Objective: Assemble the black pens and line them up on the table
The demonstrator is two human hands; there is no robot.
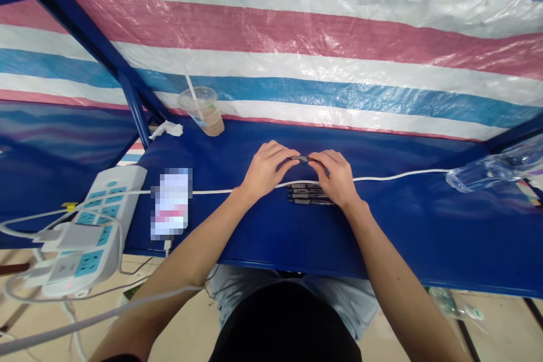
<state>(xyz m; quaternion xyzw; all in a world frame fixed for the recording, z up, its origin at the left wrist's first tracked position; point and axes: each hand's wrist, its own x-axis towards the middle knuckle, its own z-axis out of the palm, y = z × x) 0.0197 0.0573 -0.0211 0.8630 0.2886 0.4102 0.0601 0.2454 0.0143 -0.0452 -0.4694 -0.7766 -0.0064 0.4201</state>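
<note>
A dark pen [302,159] is held level between my two hands above the blue table. My left hand [268,168] pinches its left end between thumb and fingers. At the other end, my right hand [335,174] has closed on it in the same way; the fingers hide both ends. Just below, several black pens [306,193] lie side by side on the table, their right ends partly covered by my right hand and wrist. A white cable [382,178] runs across the table under my hands.
To the left are a phone [170,203] on a charging cable and a white power strip [111,203] with plugs. A plastic cup with a straw [206,113] and a crumpled tissue [168,129] stand behind. A clear bottle [479,172] lies at right.
</note>
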